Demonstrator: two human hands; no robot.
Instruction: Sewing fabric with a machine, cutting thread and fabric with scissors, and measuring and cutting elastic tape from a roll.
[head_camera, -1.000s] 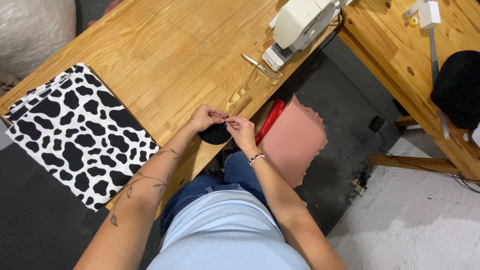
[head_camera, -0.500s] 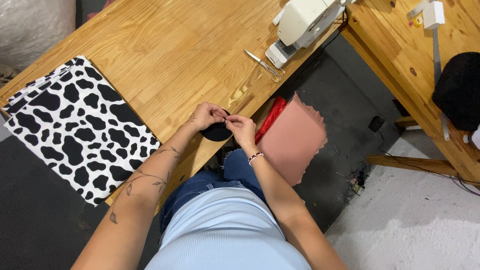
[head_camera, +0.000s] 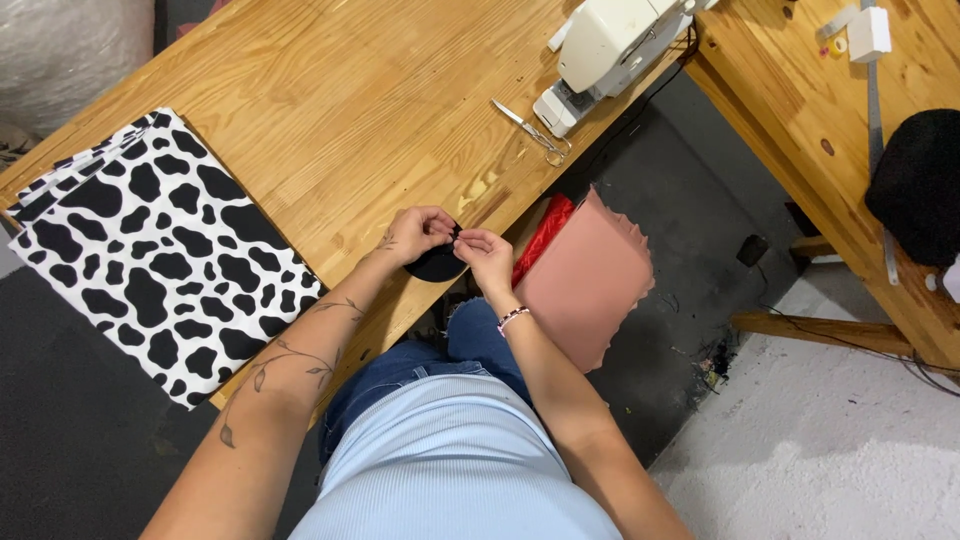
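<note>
Two hands, left hand (head_camera: 418, 232) and right hand (head_camera: 487, 255), each grip pinching small black fabric piece (head_camera: 436, 264), table edge (head_camera: 400, 310)

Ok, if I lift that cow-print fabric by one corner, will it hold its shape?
Probably not. The cow-print fabric lies flat in thin stacked layers on the wooden table, so it likely droops and unfolds. It looks light for its size, and the layers may slide apart on the smooth wood.

Matt black cloth piece (head_camera: 437, 264); smooth varnished wooden table (head_camera: 330, 110)
</note>
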